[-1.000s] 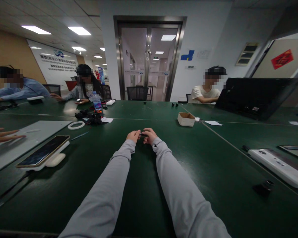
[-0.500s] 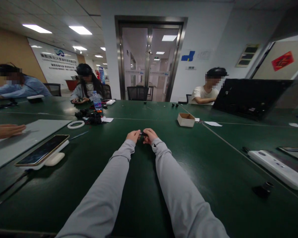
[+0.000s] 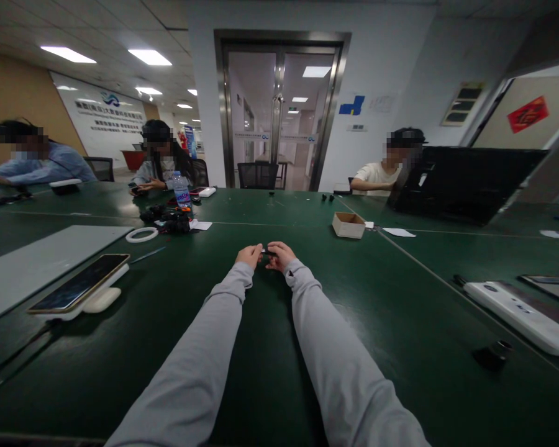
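My left hand point(image 3: 249, 255) and my right hand point(image 3: 281, 254) meet over the middle of the dark green table point(image 3: 279, 329), fingertips almost touching. Between them sits a small dark object point(image 3: 270, 252) with a light bit at its left end, too small to name. The fingers of my right hand are closed around its dark part. My left thumb and fingers pinch together at the light end; what exactly they grip is mostly hidden.
Left of my arms lie a phone point(image 3: 86, 279) on a white stand, a grey mat point(image 3: 41, 251), a white ring point(image 3: 142, 234) and a thin tool point(image 3: 148, 254). Ahead are a water bottle point(image 3: 181, 189) and small box point(image 3: 348, 225). At right are a white device point(image 3: 517, 313) and black monitor point(image 3: 466, 183).
A co-worker's hand has left the grey mat at the left. The person at the right has leaned, and the black monitor has shifted slightly left. My hands stay nearly still.
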The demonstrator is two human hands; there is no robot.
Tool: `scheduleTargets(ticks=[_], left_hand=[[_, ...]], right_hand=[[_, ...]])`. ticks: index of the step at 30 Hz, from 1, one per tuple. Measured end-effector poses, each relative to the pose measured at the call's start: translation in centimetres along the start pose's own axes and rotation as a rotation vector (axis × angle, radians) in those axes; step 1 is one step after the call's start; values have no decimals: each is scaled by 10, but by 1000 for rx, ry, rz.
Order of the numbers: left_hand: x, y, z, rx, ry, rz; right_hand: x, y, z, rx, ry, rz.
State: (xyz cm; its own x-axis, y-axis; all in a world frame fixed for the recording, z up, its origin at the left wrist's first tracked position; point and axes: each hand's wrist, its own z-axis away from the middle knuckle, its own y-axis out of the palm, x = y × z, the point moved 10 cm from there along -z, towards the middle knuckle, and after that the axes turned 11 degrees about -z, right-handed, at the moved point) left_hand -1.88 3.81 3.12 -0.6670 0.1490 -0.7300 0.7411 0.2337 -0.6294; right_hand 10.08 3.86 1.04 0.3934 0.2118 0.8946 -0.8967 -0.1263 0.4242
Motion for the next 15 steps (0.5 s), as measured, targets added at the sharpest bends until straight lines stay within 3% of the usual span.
scheduleTargets(ticks=[15], left_hand=[[-2,-2,3,7,-37,0]], right_hand=[[1,4,3,29,12,-61]])
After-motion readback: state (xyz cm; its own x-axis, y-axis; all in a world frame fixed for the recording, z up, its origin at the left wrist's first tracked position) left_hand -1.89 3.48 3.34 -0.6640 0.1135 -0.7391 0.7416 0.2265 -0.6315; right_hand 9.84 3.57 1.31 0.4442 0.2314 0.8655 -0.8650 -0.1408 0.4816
